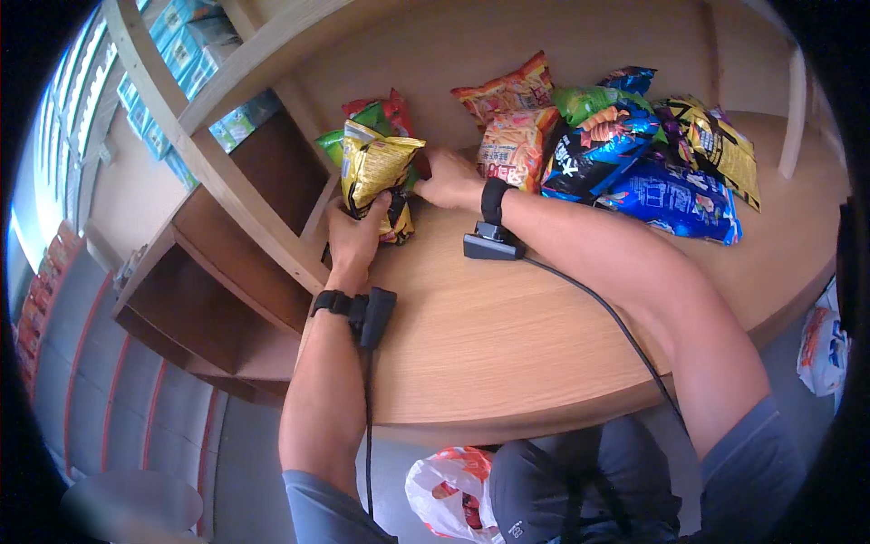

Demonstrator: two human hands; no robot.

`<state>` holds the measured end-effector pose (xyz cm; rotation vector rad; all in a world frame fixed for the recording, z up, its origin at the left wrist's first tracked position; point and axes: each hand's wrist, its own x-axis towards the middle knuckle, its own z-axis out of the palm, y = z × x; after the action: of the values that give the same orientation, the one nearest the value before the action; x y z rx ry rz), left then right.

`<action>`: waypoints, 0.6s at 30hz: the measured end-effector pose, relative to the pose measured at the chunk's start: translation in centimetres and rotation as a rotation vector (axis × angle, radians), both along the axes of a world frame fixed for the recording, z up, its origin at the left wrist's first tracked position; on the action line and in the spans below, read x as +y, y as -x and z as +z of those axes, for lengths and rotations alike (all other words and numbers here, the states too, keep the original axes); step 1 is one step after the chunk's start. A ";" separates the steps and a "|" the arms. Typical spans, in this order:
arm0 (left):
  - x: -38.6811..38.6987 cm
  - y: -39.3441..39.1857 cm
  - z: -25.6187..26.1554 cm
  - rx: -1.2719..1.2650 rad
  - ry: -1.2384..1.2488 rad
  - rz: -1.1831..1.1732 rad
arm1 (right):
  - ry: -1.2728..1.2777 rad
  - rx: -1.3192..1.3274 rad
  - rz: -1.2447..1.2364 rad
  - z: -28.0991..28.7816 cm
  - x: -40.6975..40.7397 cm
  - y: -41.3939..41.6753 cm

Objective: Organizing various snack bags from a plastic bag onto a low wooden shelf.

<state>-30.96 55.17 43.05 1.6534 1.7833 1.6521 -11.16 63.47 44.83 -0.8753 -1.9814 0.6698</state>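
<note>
At the left end of the wooden shelf, my left hand (355, 234) grips a yellow and black foil snack bag (378, 166) by its lower part, thumb across the front. My right hand (448, 180) reaches in from the right, at the bag's right side. Its fingertips are partly hidden there, so whether they hold anything is unclear. Behind the yellow bag stand a green snack bag (331, 144) and a red snack bag (401, 112), both mostly covered. Just right of my right hand, an orange prawn cracker bag (515, 146) stands upright.
Blue and black (598, 153), dark blue (680, 204), green (588, 102) and yellow (727, 149) snack bags crowd the right. A wooden post (238, 211) rises at the left. Below the shelf edge sits a white plastic bag (435, 483). Cables run from both wrist devices.
</note>
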 end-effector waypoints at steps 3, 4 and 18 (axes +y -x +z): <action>-0.7 -1.3 0.3 0.169 -0.052 0.075 | 0.027 -0.154 -0.093 -0.6 0.1 -0.3; -1.2 -1.6 0.8 0.165 -0.049 0.078 | -0.013 -0.093 -0.133 -0.6 -0.3 -0.4; -2.1 -4.4 1.5 0.490 0.138 0.313 | -0.142 0.289 0.306 -1.6 0.9 2.6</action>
<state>-26.59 53.06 44.59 1.9109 2.4324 1.2535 -13.73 64.38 43.19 -0.3685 -1.8864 0.7695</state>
